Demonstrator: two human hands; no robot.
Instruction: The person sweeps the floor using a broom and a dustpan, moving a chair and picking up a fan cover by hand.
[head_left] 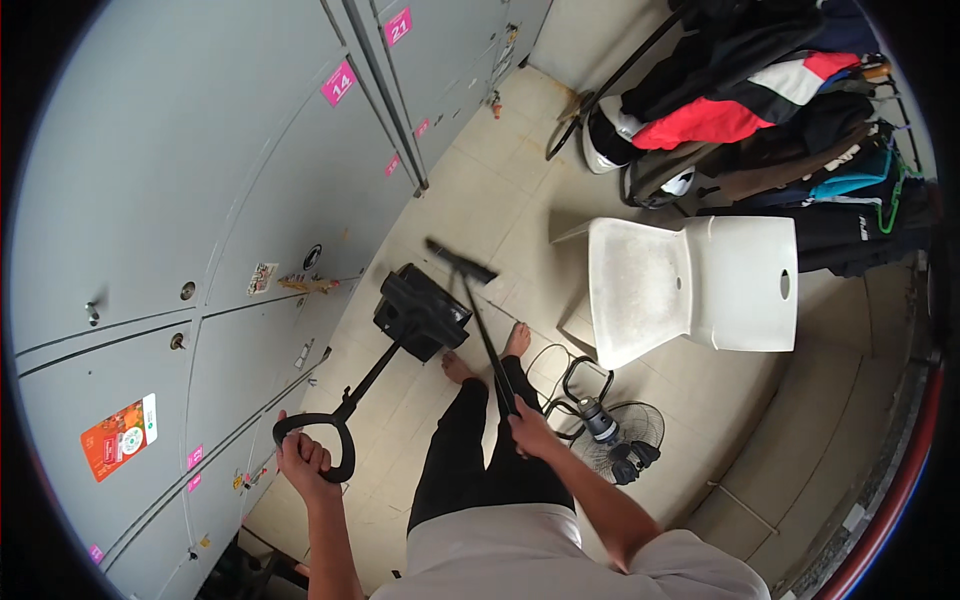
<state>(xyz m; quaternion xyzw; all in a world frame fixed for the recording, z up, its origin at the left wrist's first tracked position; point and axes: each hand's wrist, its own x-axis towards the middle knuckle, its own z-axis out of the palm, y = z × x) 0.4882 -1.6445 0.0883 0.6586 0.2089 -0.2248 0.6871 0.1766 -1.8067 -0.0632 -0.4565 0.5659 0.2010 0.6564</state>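
Note:
My left hand point(306, 460) is closed round the looped grip of a black long-handled dustpan point(415, 308). The pan itself rests at floor level beside the grey lockers, just ahead of my bare feet. In my right hand point(535, 432) is the thin dark handle of a small broom point(461, 261), held at a slant in front of my right leg. Its narrow head lies just beyond the pan, over the tiles. I cannot make out any dirt in the pan.
Grey lockers point(240, 150) line the left side. At the right stands a white plastic chair point(640, 285), with a rack of clothes point(740, 110) behind it. A fan point(600, 420) and its cable lie on the tiled floor point(480, 160) by my right leg.

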